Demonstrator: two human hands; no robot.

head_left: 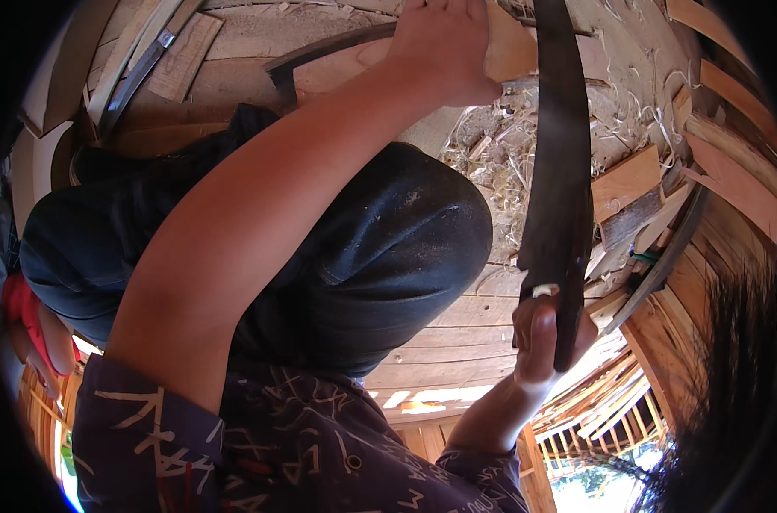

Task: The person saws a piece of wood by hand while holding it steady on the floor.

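Right hand [544, 338], at four o'clock, is clenched around one long dark blade [562, 171] pointing toward twelve. Farther off, left hand [444, 47] at twelve presses flat, fingers spread, on one pale plank [508, 51] beside wood shavings [491, 145].

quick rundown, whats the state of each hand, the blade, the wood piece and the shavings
left hand: pressed flat on the wood piece
wood piece: lying flat, held down
right hand: gripping the blade's handle
dark curved blade: raised, tip pointing away
wood shavings: loose, piled on the planks
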